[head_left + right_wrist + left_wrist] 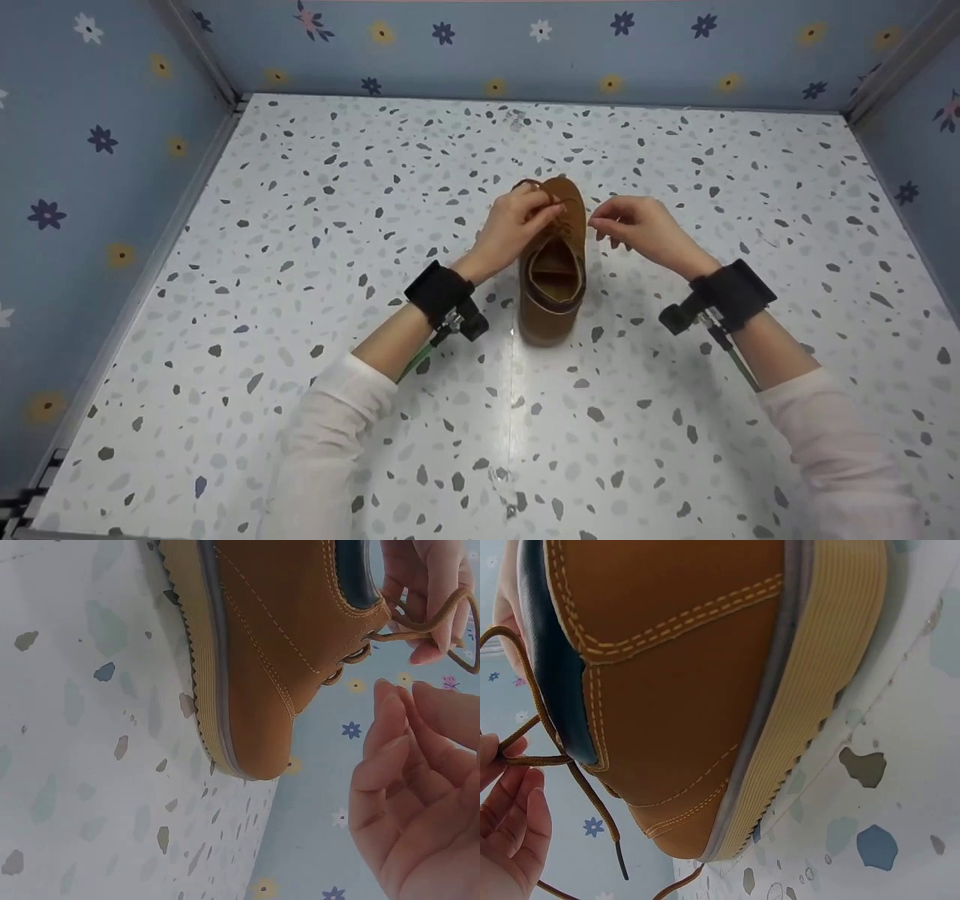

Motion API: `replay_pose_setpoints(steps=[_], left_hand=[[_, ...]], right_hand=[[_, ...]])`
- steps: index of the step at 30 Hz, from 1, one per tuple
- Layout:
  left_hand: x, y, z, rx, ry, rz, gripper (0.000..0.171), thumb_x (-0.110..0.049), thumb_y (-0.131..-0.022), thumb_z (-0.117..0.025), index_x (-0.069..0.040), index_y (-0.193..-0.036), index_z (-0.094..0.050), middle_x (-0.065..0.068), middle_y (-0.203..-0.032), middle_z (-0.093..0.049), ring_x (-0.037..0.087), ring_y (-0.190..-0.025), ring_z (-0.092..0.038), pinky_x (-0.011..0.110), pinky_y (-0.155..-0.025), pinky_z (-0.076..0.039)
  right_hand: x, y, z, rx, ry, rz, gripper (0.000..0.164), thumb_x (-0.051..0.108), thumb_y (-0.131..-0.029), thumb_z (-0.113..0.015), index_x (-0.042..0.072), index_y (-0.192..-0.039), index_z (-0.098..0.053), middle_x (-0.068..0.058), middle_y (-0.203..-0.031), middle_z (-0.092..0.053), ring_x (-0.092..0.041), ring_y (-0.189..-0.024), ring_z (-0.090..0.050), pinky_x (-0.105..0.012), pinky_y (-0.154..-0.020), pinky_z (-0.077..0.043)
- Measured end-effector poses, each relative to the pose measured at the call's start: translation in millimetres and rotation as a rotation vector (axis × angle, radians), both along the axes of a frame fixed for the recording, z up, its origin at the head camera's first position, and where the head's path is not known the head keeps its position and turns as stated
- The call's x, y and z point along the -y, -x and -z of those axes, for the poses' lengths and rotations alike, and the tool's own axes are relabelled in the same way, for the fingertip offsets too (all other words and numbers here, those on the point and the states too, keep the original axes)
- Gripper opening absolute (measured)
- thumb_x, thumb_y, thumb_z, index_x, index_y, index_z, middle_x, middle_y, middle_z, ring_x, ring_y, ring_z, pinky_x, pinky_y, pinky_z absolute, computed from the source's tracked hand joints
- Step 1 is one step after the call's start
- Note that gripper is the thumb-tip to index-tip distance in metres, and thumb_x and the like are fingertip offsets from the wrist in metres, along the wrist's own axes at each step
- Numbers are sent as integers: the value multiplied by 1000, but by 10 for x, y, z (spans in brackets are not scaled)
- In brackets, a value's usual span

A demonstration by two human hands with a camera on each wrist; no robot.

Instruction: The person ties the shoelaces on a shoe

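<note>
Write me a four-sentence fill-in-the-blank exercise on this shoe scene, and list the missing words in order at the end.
1. The left hand pinches the brown ____ of the shoe.
2. In the head view, the right hand is to the ____ of the shoe.
3. The wrist bands are coloured ____.
4. The blue wall is decorated with printed ____.

Missing words: lace; right; black; flowers.

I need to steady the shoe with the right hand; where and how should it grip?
Probably the heel, from behind and to the right, thumb and fingers on opposite sides. The shoe stands upright, toe pointing away, so its rounded back faces the person; the right hand is on its right, and the left hand holds the lace.
</note>
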State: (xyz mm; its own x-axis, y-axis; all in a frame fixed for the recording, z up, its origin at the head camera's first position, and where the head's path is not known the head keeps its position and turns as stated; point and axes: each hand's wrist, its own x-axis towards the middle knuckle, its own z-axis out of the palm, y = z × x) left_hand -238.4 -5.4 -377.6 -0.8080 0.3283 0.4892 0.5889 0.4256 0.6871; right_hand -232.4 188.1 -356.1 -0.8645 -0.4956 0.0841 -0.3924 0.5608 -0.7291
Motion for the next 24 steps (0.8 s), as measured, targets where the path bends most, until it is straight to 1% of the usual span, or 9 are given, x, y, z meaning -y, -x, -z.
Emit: replay_pose_setpoints(steps=[3,6,8,11,15,17,19,22,24], left_hand=[[5,-11,8,-6,-10,0,18,-30,-69,-45,-14,-73,-54,-6,-67,-40,3,-57,-36,16,-50,-31],[3,-26,14,-25,-31,3,18,-29,-69,-46,-14,-74,-54,-7,-68,-39,3,-58,-36,16,-50,-31],[0,-27,23,-47,-41,7,17,-29,-69,-46,-14,-73,-53,-7,-68,-39,3,-58,-36,15,-50,-31],[-3,-27,22,-72,-50,18,15,-27,-70,-46,-13,-71,-53,-7,-68,-38,3,-59,-36,15,-50,-31],[-5,-45,-16,-53,-74,39,11,-20,-69,-48,-10,-70,-53,-5,-69,-38,4,-59,-36,16,-51,-31],[-5,-84,-61,-35,-92,45,9,-17,-69,-49,-8,-70,-53,-3,-69,-39,5,-60,-36,16,-52,-30],[-4,-124,-103,-36,-104,45,8,-13,-69,-50,-6,-70,-53,-1,-70,-39,7,-60,-36,16,-52,-30],[-5,-178,-161,-28,-112,44,8,-12,-69,-50,-5,-70,-53,0,-70,-39,7,-61,-36,16,-53,-30],[-6,-186,-175,-34,-116,48,8,-13,-69,-50,-5,-69,-52,0,-70,-39,7,-61,-36,16,-53,-30]], right_hand=[[26,66,0,67,43,-3,25,27,-71,-45,6,-82,-51,-8,-65,-51,-20,-49,-43,-28,-39,-34],[91,66,-59,171,97,12,26,24,-71,-46,1,-83,-50,-11,-66,-50,-23,-50,-42,-25,-39,-33],[137,51,-100,246,140,34,25,21,-71,-46,-1,-83,-50,-15,-68,-49,-23,-51,-41,-25,-40,-34],[200,46,-123,322,185,65,25,20,-70,-48,-2,-83,-50,-18,-67,-48,-22,-51,-40,-25,-41,-33],[247,82,-85,380,218,53,27,23,-69,-50,-2,-79,-49,-14,-64,-46,-20,-50,-38,-24,-40,-32],[260,105,-65,410,238,33,26,23,-68,-50,-2,-78,-49,-12,-63,-45,-19,-50,-38,-23,-40,-31],[272,122,-55,431,245,18,27,24,-68,-50,-2,-78,-49,-13,-64,-45,-18,-50,-38,-22,-39,-30],[286,133,-66,453,238,7,28,24,-68,-50,-1,-79,-49,-14,-66,-46,-17,-50,-39,-21,-40,-31],[295,135,-80,461,221,7,29,25,-67,-51,-1,-80,-50,-15,-67,-46,-16,-51,-40,-21,-40,-32]])
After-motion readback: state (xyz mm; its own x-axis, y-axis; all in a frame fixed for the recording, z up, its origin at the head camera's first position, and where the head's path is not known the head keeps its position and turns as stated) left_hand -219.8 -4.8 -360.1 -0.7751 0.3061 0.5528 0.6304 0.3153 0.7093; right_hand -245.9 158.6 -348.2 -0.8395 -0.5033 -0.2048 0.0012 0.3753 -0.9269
